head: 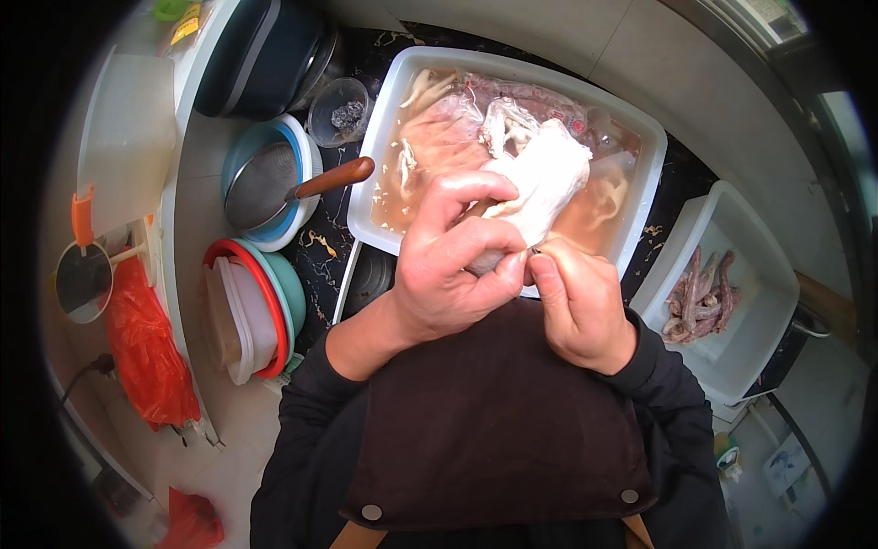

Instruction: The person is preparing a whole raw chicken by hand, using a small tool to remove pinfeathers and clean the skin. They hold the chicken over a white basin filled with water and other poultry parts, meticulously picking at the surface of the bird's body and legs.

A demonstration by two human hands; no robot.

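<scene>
A pale plucked poultry carcass (549,175) is held over a white plastic tub (651,199) of cloudy reddish water. My left hand (459,257) grips its near end, fingers curled over it. Close beside, my right hand (579,295) pinches at the same end with thumb and forefinger; a small dark tip shows between them, too small to name. In the water lie more pale poultry pieces, a foot (425,89) and clear plastic packaging (473,103). The underside of the carcass is hidden.
Right of the tub, a white bin (761,274) holds several poultry necks (703,295). To the left are a wooden-handled strainer (264,185) over nested basins (312,158), a clear bowl with a steel scourer (348,117), and stacked red and green basins (291,295).
</scene>
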